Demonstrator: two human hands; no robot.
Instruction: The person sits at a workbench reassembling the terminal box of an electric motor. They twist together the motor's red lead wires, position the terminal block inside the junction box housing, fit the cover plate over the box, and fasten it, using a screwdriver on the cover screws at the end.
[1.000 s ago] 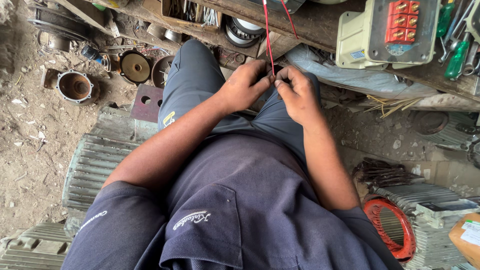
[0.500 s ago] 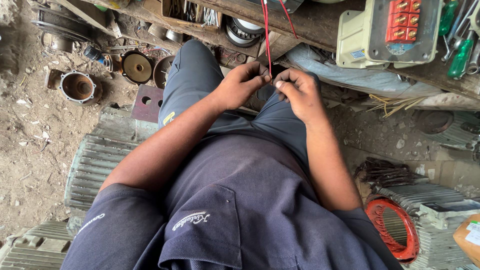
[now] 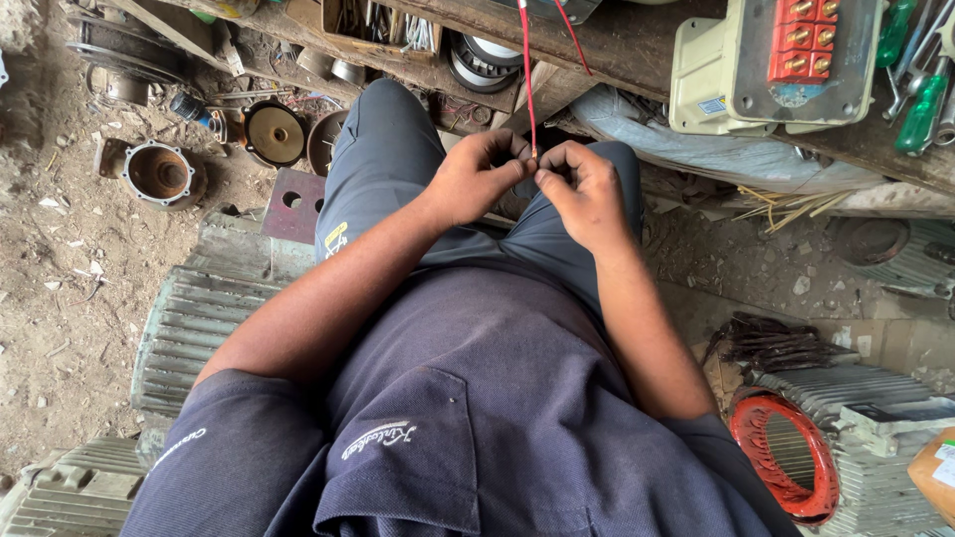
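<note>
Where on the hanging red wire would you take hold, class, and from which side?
Grip the red wire near its lower end, where the left hand and right hand pinch it now. It hangs roughly straight and thin, so pinch across it from both sides, probably with fingertips.

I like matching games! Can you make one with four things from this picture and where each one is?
Things:
1. red wire
2. green screwdrivers
3. orange-red ring
4. rusty round housing

Places:
A. on the dirt, far left
B. pinched between both hands
C. lower right, by the ribbed metal casing
D. top right, on the bench

Pairs: 1-B, 2-D, 3-C, 4-A
</note>
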